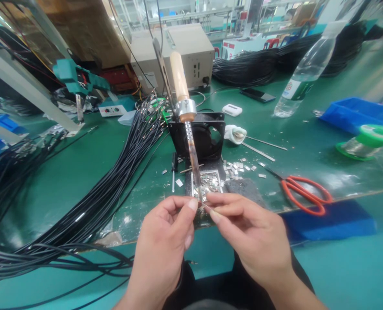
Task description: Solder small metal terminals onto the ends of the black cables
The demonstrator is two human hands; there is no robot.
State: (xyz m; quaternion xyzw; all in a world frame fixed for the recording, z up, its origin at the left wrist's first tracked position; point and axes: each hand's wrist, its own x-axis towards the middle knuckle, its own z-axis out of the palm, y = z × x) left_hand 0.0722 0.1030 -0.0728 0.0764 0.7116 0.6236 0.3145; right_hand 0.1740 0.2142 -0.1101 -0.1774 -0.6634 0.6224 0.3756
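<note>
A soldering iron (182,86) with a wooden handle is fixed upright, its tip pointing down between my hands. My left hand (168,232) pinches something too small to make out right beside the tip. Opposite it, my right hand (249,232) is closed on a thin wire-like piece (207,206) just below the tip. Behind the fingertips lies a tray (222,183) of small metal pieces, with more pieces (239,167) scattered to its right. A black fan (207,140) stands behind the iron.
Bundled black cables (113,183) cover the left side. Red-handled scissors (303,193) lie at the front right edge, near a solder spool (365,144) and blue bin (359,114). A bottle (307,71), phone (257,95) and beige instrument (175,54) stand or lie farther back.
</note>
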